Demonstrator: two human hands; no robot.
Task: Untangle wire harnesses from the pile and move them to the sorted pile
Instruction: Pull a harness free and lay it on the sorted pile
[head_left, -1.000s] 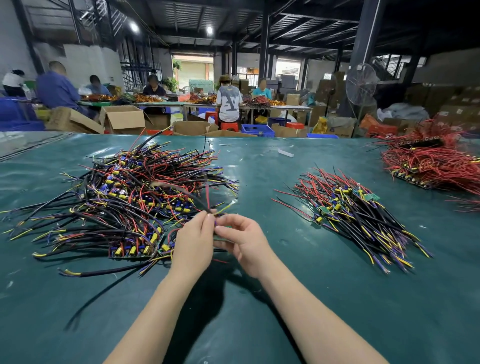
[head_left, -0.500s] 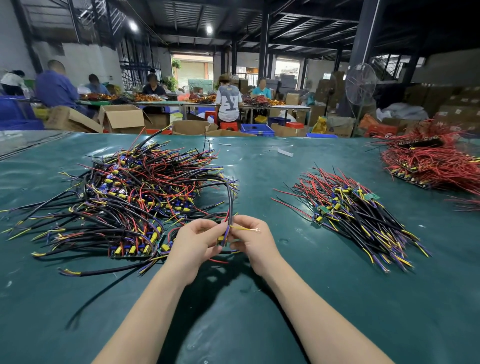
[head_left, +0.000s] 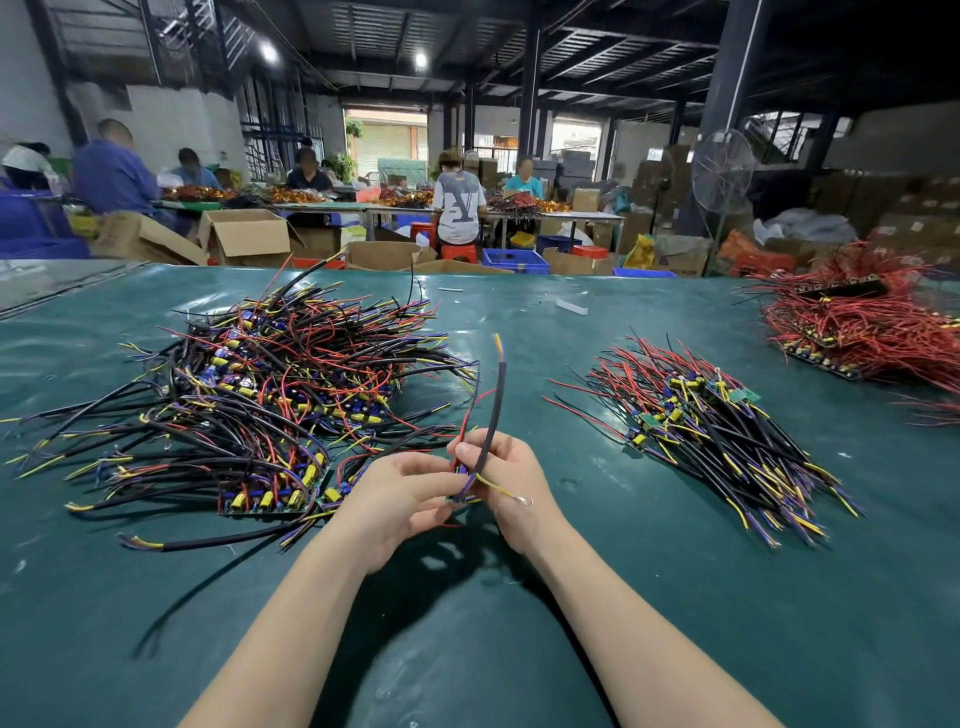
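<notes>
Green table (head_left: 571, 597) bears tangled pile (head_left: 270, 405); left hand (head_left: 400, 501) and right hand (head_left: 511, 478) together pinch one harness (head_left: 491, 415).

Count it up: 2 hands in play, the left hand (head_left: 400, 499) and the right hand (head_left: 511, 483), and 1 wire harness (head_left: 491, 415) between them. On the 1 green table (head_left: 675, 597) sit 3 heaps of wiring: 1 tangled pile (head_left: 260, 410), 1 sorted pile (head_left: 711, 441), 1 red heap (head_left: 862, 327). Further back, 6 people (head_left: 457, 208), 1 standing fan (head_left: 722, 171), 2 ceiling lights (head_left: 421, 60) lit.
</notes>
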